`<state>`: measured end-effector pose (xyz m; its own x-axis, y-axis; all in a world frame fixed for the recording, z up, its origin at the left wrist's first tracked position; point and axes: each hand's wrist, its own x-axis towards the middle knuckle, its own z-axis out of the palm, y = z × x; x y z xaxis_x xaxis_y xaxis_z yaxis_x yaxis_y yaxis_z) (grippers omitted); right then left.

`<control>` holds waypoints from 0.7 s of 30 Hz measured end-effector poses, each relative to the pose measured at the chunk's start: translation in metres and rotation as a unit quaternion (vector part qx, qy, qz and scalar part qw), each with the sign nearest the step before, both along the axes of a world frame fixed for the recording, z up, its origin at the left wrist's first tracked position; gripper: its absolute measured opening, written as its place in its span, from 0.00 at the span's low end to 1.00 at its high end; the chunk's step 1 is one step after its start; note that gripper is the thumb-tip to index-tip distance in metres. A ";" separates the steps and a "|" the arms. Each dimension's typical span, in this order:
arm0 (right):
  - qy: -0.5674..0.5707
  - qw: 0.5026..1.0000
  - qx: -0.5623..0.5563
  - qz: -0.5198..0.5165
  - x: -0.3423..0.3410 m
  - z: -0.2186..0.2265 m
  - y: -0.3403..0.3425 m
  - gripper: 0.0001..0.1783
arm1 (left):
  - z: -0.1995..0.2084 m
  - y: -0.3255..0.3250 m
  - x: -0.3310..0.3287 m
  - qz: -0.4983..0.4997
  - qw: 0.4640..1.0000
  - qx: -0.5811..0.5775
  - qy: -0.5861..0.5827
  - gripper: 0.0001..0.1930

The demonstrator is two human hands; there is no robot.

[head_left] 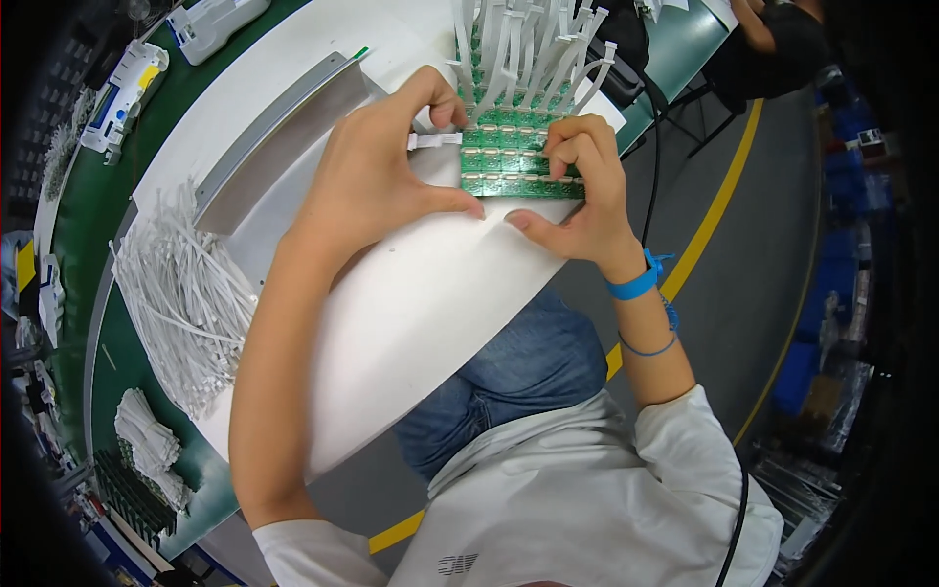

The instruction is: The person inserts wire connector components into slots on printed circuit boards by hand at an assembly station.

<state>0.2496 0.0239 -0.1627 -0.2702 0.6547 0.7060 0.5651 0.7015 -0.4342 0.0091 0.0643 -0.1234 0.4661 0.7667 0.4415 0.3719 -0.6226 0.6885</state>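
A green circuit board panel (504, 161), marked off in rows of small boards, lies at the near right edge of the white work surface. White flat cables (528, 49) with small connectors rise from its far rows. Along the panel's left edge is my left hand (377, 171), index finger curled against it and thumb at the near left corner. A white cable end with a connector (433, 142) pokes out between that finger and thumb. My right hand (592, 186) grips the panel's right side, fingers bent over the rows. Its thumb stretches past the near edge.
Left of my left forearm lies a big bundle of white cables (191, 293). Behind it stands a grey metal tray (279, 132). More folded cables (147, 440) rest on the green table at lower left. White plastic devices (127, 93) sit at far left. Another person (773, 39) is at far right.
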 end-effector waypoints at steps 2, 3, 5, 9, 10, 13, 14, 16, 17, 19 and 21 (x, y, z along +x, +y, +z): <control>0.016 1.000 0.000 -0.009 0.008 0.001 0.005 0.27 | 0.001 0.004 0.010 0.003 0.999 0.004 0.032 0.34; 0.042 0.999 -0.023 -0.004 0.015 0.001 0.010 0.26 | 0.002 0.004 0.014 0.001 0.999 0.003 0.037 0.34; 0.143 0.989 -0.038 0.012 0.025 0.004 0.026 0.22 | 0.007 0.001 0.025 0.029 0.996 0.002 0.086 0.33; 0.201 0.969 -0.145 0.008 0.043 0.027 0.045 0.24 | 0.021 0.002 0.050 0.058 0.993 0.027 0.098 0.31; 0.207 0.968 -0.144 0.006 0.048 0.032 0.048 0.24 | 0.023 0.002 0.057 0.055 0.993 0.025 0.101 0.31; 0.213 0.962 -0.168 0.013 0.063 0.041 0.052 0.23 | 0.031 -0.002 0.076 0.052 0.991 0.048 0.112 0.30; 0.263 0.954 -0.146 0.020 0.068 0.037 0.051 0.23 | 0.036 -0.002 0.084 0.054 0.990 0.071 0.113 0.30; 0.315 0.940 -0.124 0.028 0.078 0.037 0.051 0.23 | 0.041 -0.002 0.094 0.041 0.988 0.091 0.120 0.30; 0.351 0.927 -0.123 0.055 0.084 0.036 0.051 0.23 | 0.040 -0.002 0.098 0.031 0.986 0.108 0.123 0.30; 0.373 0.915 -0.139 0.066 0.093 0.035 0.050 0.23 | 0.034 0.003 0.103 0.021 0.982 0.146 0.120 0.29; 0.368 0.919 -0.124 0.067 0.098 0.030 0.050 0.23 | 0.029 0.003 0.108 0.027 0.973 0.176 0.148 0.29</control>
<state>0.3474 0.0744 -0.1328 0.1317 0.8153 0.5638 -0.0303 0.5718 -0.8198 0.1175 0.0673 -0.0939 0.5768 0.6186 0.5335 0.5596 -0.7750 0.2935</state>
